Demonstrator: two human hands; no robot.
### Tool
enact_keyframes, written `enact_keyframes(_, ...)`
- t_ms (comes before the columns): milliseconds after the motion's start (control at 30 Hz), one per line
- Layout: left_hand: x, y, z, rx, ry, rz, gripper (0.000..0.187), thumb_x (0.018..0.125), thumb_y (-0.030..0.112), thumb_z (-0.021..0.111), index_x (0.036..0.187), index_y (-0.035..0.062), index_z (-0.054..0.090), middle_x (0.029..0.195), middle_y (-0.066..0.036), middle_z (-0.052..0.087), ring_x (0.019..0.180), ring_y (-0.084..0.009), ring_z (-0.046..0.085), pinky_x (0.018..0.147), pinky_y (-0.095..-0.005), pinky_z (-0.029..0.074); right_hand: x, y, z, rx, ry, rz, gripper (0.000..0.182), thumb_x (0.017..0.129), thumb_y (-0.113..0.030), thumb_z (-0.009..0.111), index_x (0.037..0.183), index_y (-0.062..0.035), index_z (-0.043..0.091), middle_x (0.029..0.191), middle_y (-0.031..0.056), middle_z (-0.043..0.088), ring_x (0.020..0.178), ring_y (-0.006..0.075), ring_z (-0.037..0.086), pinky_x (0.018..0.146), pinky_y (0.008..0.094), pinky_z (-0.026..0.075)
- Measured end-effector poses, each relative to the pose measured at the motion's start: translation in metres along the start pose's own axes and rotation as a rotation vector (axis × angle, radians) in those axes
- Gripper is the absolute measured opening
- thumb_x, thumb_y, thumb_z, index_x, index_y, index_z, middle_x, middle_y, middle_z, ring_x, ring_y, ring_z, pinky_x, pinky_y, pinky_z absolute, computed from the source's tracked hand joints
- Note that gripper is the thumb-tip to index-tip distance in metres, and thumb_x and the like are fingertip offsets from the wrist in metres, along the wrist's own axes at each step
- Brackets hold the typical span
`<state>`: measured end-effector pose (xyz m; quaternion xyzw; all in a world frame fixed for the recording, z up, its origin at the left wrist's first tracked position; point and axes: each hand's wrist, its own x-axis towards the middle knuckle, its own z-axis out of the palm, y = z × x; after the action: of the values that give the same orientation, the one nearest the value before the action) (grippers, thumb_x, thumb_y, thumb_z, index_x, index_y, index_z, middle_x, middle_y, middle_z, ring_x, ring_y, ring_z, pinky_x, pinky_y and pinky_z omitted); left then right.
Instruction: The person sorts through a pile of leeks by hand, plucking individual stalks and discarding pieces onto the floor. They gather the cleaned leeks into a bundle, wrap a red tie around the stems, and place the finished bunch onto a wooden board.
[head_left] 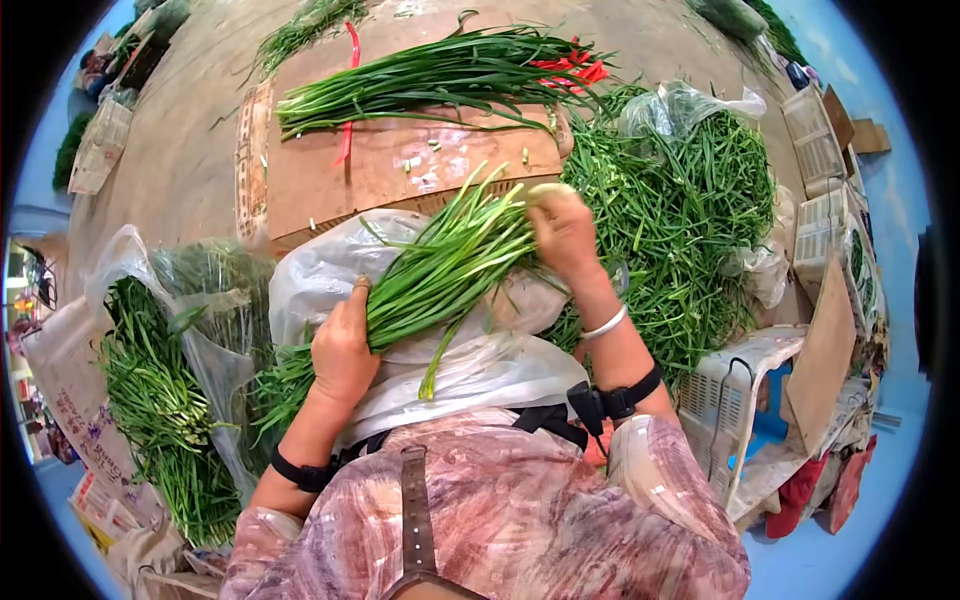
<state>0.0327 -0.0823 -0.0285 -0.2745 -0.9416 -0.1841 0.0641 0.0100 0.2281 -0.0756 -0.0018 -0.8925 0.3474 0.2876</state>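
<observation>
A loose bunch of garlic chives (455,260) lies slantwise over my lap, its pale stem ends up and to the right. My left hand (345,340) is wrapped round the leafy lower part of the bunch, thumb on top. At the stem ends my right hand (565,230) is closed, its fingers pinched against the pale tips; a blurred pale patch covers the fingertips. Under the bunch, a whitish plastic sheet (470,375) covers my lap. Ahead, a larger bundle of chives (420,80) rests on a cardboard box (500,150), with a red ribbon (348,140) running beneath it.
A big heap of loose chives (670,210) fills the right side, partly in clear plastic. At left, more chives (160,390) stand in a plastic bag. White plastic crates (730,400) line the right edge. Short cut bits (435,145) and a red ribbon tangle (575,68) lie on the box.
</observation>
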Motion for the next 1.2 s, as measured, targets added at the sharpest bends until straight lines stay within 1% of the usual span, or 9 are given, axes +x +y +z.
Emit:
enact_keyframes(200, -0.001, -0.001, 0.001, 0.011, 0.013, 0.015, 0.058, 0.065, -0.002, 0.059, 0.121, -0.0013, 0.046, 0.079, -0.014, 0.055, 0.070, -0.0327, 0.056, 0.061, -0.0385, 0.046, -0.033, 0.130, -0.070, 0.799, 0.630, 1.266, 0.019, 0.082, -0.017, 0.060, 0.084, 0.0017, 0.056, 0.072, 0.0124, 0.062, 0.057, 0.0169, 0.061, 0.044, 0.0240, 0.044)
enact_keyframes(267, -0.003, -0.002, 0.001, -0.002, -0.019, -0.021, 0.061, 0.065, -0.003, 0.058, 0.124, 0.0008, 0.044, 0.085, -0.015, 0.057, 0.075, -0.0340, 0.057, 0.064, -0.0394, 0.046, -0.040, 0.137, -0.072, 0.282, 0.340, 1.394, 0.032, 0.082, -0.020, 0.062, 0.100, 0.0052, 0.054, 0.076, 0.0127, 0.061, 0.063, 0.0174, 0.063, 0.043, 0.0241, 0.044)
enact_keyframes(333, -0.001, 0.000, 0.002, -0.013, -0.051, -0.056, 0.064, 0.065, -0.005, 0.058, 0.126, 0.0029, 0.042, 0.091, -0.016, 0.058, 0.080, -0.0354, 0.057, 0.067, -0.0402, 0.047, -0.070, 0.192, -0.028, -0.103, 0.194, 0.811, 0.041, 0.084, -0.017, 0.060, 0.116, 0.0046, 0.049, 0.078, 0.0102, 0.059, 0.064, 0.0142, 0.061, 0.040, 0.0211, 0.040)
enact_keyframes(400, -0.001, 0.001, -0.001, -0.012, -0.042, -0.028, 0.061, 0.066, -0.004, 0.057, 0.125, 0.0022, 0.043, 0.091, -0.017, 0.059, 0.080, -0.0353, 0.058, 0.067, -0.0402, 0.047, -0.014, 0.049, -0.041, 0.678, 0.020, 0.862, 0.047, 0.080, -0.016, 0.065, 0.119, 0.0040, 0.049, 0.096, 0.0115, 0.058, 0.063, 0.0110, 0.059, 0.045, 0.0180, 0.038)
enact_keyframes(533, -0.001, -0.001, 0.001, -0.007, -0.040, -0.032, 0.060, 0.067, -0.003, 0.058, 0.125, 0.0016, 0.043, 0.091, -0.017, 0.059, 0.079, -0.0352, 0.058, 0.067, -0.0398, 0.047, 0.015, 0.027, -0.022, 1.122, -0.471, 0.908, 0.032, 0.083, -0.008, 0.060, 0.114, -0.0019, 0.055, 0.077, 0.0012, 0.060, 0.061, 0.0067, 0.054, 0.044, 0.0168, 0.039)
enact_keyframes(800, -0.003, -0.002, 0.004, 0.053, 0.038, 0.024, 0.057, 0.067, 0.001, 0.059, 0.123, -0.0001, 0.045, 0.076, -0.012, 0.054, 0.067, -0.0302, 0.055, 0.060, -0.0371, 0.045, -0.004, 0.065, -0.045, 1.166, 0.041, 0.973, 0.013, 0.084, -0.004, 0.058, 0.094, 0.0032, 0.061, 0.072, 0.0055, 0.059, 0.050, 0.0060, 0.047, 0.041, 0.0164, 0.035)
enact_keyframes(867, -0.004, -0.005, 0.005, 0.048, 0.054, 0.031, 0.057, 0.067, 0.001, 0.059, 0.123, -0.0001, 0.045, 0.076, -0.012, 0.054, 0.067, -0.0299, 0.055, 0.060, -0.0368, 0.045, -0.010, 0.099, -0.055, 0.618, 0.187, 0.942, 0.018, 0.083, -0.005, 0.060, 0.098, 0.0041, 0.060, 0.075, 0.0074, 0.060, 0.050, 0.0078, 0.049, 0.042, 0.0184, 0.039)
enact_keyframes(933, -0.004, -0.005, 0.006, 0.035, 0.068, 0.049, 0.057, 0.067, 0.002, 0.059, 0.122, -0.0001, 0.045, 0.076, -0.012, 0.054, 0.068, -0.0296, 0.055, 0.060, -0.0366, 0.045, -0.010, 0.117, -0.056, -0.090, -0.186, 0.879, 0.034, 0.081, -0.014, 0.064, 0.107, 0.0061, 0.057, 0.077, 0.0088, 0.063, 0.058, 0.0100, 0.055, 0.054, 0.0244, 0.047)
enact_keyframes(1200, -0.008, -0.004, 0.004, 0.089, 0.098, 0.123, 0.072, 0.064, 0.001, 0.060, 0.132, 0.0099, 0.041, 0.083, -0.009, 0.053, 0.072, -0.0269, 0.054, 0.062, -0.0358, 0.044, 0.015, 0.003, -0.004, 0.578, -0.291, 0.680, 0.015, 0.078, -0.011, 0.065, 0.078, 0.0037, 0.065, 0.066, 0.0021, 0.061, 0.057, 0.0064, 0.051, 0.052, 0.0225, 0.041)
